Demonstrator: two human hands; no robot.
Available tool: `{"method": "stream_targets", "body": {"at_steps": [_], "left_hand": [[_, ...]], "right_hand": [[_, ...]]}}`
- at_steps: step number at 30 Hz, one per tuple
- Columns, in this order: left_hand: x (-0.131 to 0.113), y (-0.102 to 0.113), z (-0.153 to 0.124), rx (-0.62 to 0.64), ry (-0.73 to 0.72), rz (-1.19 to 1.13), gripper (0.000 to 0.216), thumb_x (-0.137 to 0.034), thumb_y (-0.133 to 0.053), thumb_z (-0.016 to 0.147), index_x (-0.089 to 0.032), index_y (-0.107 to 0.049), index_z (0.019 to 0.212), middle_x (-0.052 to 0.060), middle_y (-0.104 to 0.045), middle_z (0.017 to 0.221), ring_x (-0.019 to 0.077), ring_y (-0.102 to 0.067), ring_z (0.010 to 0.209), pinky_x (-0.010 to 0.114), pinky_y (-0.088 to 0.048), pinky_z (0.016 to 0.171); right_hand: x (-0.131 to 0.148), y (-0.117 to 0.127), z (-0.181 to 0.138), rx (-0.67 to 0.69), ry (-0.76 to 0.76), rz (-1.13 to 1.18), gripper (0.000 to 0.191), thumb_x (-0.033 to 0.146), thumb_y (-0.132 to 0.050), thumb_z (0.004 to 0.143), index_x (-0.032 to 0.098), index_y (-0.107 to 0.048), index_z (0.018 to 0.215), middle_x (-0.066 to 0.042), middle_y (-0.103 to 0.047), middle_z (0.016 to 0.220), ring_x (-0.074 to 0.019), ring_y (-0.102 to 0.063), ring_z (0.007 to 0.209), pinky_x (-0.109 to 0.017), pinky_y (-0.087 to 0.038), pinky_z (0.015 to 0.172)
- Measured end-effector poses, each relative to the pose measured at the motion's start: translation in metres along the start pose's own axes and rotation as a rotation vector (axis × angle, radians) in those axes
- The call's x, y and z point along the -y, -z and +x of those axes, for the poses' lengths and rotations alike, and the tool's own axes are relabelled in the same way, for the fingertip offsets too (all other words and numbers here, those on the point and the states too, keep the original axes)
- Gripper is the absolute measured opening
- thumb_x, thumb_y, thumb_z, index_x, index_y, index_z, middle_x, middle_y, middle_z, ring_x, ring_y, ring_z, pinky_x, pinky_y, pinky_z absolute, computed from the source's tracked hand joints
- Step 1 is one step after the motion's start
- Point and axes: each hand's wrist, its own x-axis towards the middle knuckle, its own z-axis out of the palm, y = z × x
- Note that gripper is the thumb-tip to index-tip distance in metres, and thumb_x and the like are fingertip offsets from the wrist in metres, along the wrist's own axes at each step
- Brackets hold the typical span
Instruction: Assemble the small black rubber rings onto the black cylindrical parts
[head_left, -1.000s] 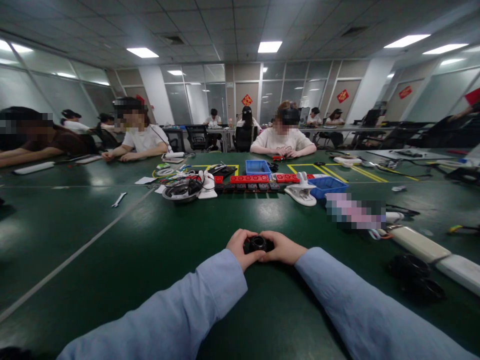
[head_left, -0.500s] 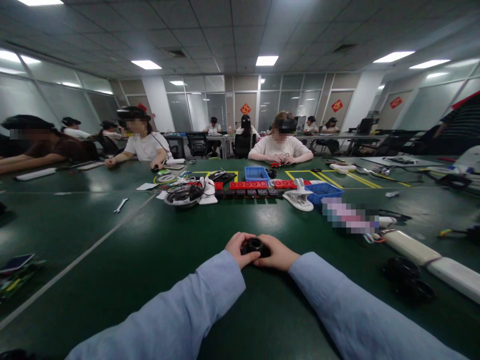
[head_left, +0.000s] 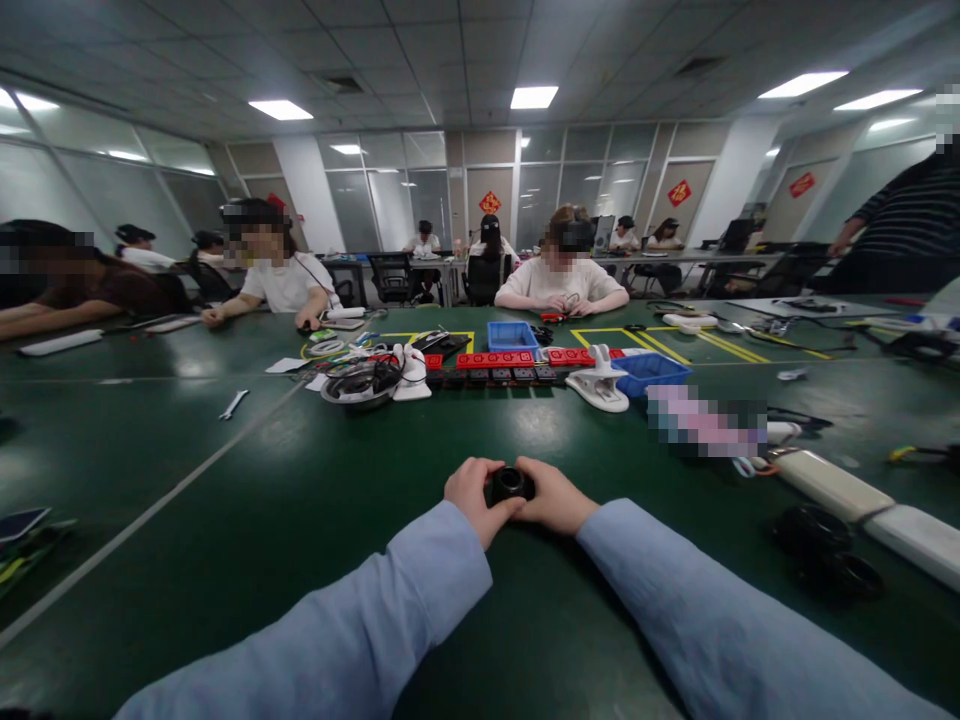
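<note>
A small black round part with an open hole in its top (head_left: 511, 485) sits at the table's surface in front of me; its exact kind is not clear. My left hand (head_left: 474, 497) is closed around its left side, thumb at the front. From the other side my right hand (head_left: 557, 495) grips it, with the fingertips of both hands nearly meeting. The fingers cover most of the part's sides. Similar-looking black round parts (head_left: 814, 530) lie off to the right, beyond my right sleeve.
Across the green table (head_left: 360, 455) runs a red-and-black power strip (head_left: 495, 360). Near it are a white clamp stand (head_left: 600, 385), a blue bin (head_left: 651, 372) and a bowl of cables (head_left: 360, 385). A wrench (head_left: 234, 405) lies left. A long white bar (head_left: 832, 480) is right. Co-workers sit opposite.
The view has tilted slightly, so the room sits a little higher in the picture. Both hands stay on the black part, their grip slightly shifted so more of it shows.
</note>
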Motion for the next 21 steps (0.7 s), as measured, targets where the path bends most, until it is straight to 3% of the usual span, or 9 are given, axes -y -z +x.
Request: {"method": "stream_targets", "body": {"at_steps": [3,5,11,21], "left_hand": [[0.0,-0.004,0.002,-0.05,0.032,0.035,0.036,-0.025,-0.067,0.057,-0.017,-0.053,0.089,0.003,-0.052,0.085,0.0176,-0.051,0.079,0.035,-0.043,0.073],[0.002,-0.005,0.004,-0.031,0.02,-0.017,0.035,-0.023,-0.066,0.057,-0.016,-0.052,0.088,0.003,-0.051,0.085,0.0169,-0.051,0.079,0.033,-0.043,0.074],[0.008,0.001,0.006,0.077,-0.059,-0.124,0.035,-0.02,-0.064,0.058,-0.018,-0.053,0.091,0.002,-0.052,0.085,0.0162,-0.05,0.079,0.03,-0.044,0.071],[0.007,0.004,0.004,0.168,-0.091,-0.145,0.036,-0.023,-0.064,0.059,-0.021,-0.054,0.094,0.002,-0.053,0.087,0.0164,-0.05,0.081,0.028,-0.042,0.067]], "right_hand": [[0.006,-0.007,-0.001,-0.147,-0.07,-0.22,0.023,0.029,-0.062,0.057,0.016,-0.048,0.069,0.0,-0.05,0.064,-0.0128,-0.045,0.06,-0.023,-0.029,0.053],[0.008,-0.008,-0.002,-0.168,-0.063,-0.261,0.024,0.032,-0.061,0.058,0.015,-0.049,0.072,-0.003,-0.053,0.066,-0.0149,-0.048,0.063,-0.025,-0.031,0.057],[0.001,0.002,-0.003,-0.017,0.184,0.009,0.049,0.031,-0.065,0.057,0.018,-0.051,0.102,-0.005,-0.057,0.095,-0.0195,-0.051,0.086,-0.03,-0.037,0.074],[-0.002,0.019,0.0,0.215,0.201,0.172,0.034,0.022,-0.064,0.059,0.013,-0.058,0.092,-0.003,-0.058,0.084,-0.0174,-0.052,0.08,-0.029,-0.04,0.071]]}}
